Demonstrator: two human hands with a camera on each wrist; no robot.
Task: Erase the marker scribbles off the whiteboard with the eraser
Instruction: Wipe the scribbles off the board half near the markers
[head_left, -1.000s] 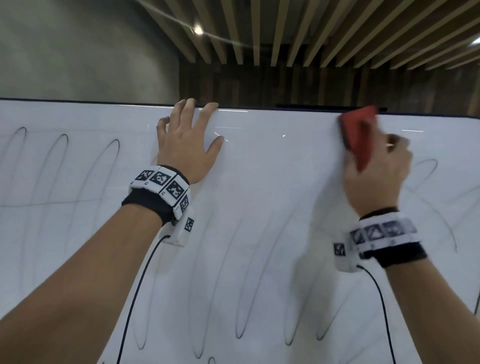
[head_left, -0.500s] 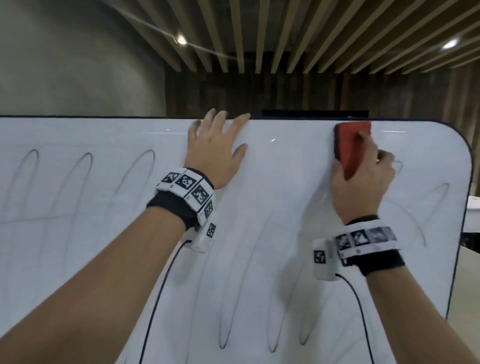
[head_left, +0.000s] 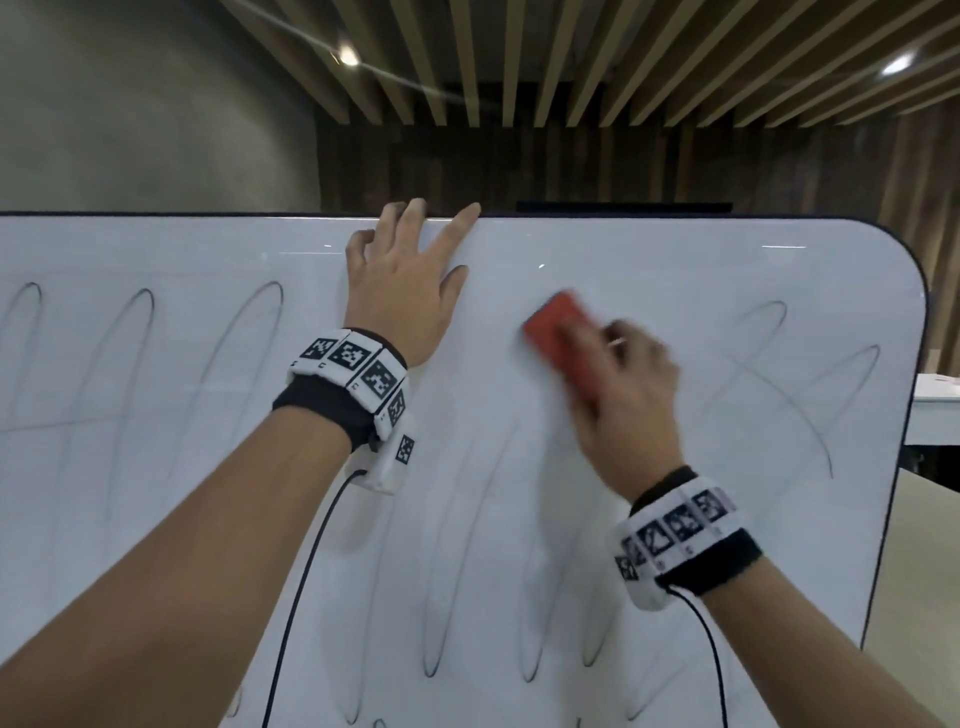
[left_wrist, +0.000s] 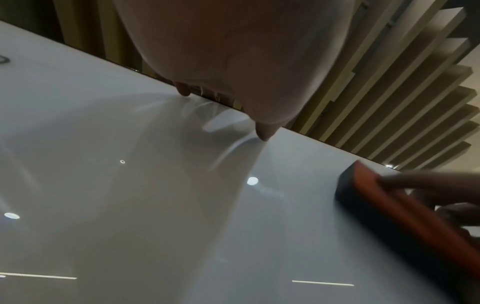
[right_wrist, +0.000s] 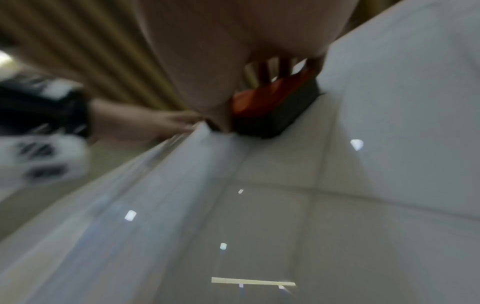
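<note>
A large whiteboard (head_left: 675, 270) fills the head view, covered with thin black looping scribbles (head_left: 249, 332). My right hand (head_left: 623, 395) grips a red eraser (head_left: 561, 338) with a dark felt underside and presses it flat on the board, blurred with motion. The eraser (left_wrist: 405, 211) shows at the right of the left wrist view, and the eraser (right_wrist: 275, 105) sits under my palm in the right wrist view. My left hand (head_left: 405, 291) lies flat with spread fingers against the board's top edge, just left of the eraser. More scribbles (head_left: 779, 384) lie to the right.
The board's rounded top right corner (head_left: 909, 260) and right edge stand near my right hand. A white table (head_left: 935, 415) sits beyond that edge. Wrist cables (head_left: 306, 571) hang in front of the board. Wooden slats cover the ceiling above.
My right hand has swept the eraser down and to the left from the board's top edge, toward my left hand. The left hand stays pressed at the top edge.
</note>
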